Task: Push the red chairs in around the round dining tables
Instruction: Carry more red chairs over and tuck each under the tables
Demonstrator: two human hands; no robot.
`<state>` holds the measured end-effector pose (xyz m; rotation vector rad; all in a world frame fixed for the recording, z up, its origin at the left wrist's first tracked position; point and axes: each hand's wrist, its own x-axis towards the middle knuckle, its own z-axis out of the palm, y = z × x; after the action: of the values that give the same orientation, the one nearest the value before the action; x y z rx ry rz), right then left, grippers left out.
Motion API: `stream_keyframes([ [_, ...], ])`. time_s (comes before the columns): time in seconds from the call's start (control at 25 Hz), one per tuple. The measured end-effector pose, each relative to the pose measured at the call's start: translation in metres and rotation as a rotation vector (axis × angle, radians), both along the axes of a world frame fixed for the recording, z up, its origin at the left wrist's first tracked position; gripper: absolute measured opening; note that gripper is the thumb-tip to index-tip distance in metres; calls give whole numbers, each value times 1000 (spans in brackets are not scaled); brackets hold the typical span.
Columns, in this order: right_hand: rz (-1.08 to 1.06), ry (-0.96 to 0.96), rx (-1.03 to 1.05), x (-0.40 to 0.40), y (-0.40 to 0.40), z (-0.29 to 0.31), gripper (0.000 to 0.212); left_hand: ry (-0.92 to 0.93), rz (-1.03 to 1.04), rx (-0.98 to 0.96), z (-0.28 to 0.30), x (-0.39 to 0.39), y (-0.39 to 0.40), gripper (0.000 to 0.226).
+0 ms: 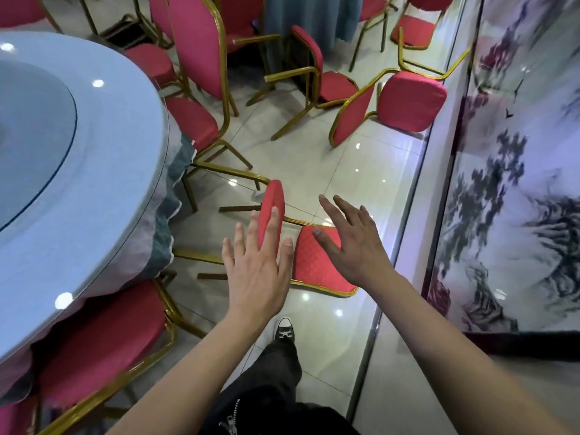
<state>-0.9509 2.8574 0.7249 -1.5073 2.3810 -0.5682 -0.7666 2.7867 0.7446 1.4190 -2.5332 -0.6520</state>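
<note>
Red padded fabric and a gold metal frame make up the tipped-over chair [317,262] lying on its side on the pale glossy floor tiles [361,171] just right of the round table with the light blue cloth [94,183], and we reach both bare hands out over it. Our left hand [255,268] and right hand [354,243] are spread with straight fingers, grasping nothing. Farther off, two more red chairs [389,102] lie toppled near the painted wall panel [518,183] on the right.
</note>
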Motion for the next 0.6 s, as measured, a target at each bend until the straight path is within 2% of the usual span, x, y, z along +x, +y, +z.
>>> stream_keyframes([
  [0.16, 18, 25, -35, -33, -31, 2, 66, 3, 14, -11, 0, -31, -20, 69],
  [0.32, 53, 14, -59, -62, -51, 3, 65, -18, 58, -36, -1, -55, -35, 64],
  [0.6, 282, 29, -43, -120, -97, 5, 64, -14, 301, -38, 4, -98, -42, 62],
])
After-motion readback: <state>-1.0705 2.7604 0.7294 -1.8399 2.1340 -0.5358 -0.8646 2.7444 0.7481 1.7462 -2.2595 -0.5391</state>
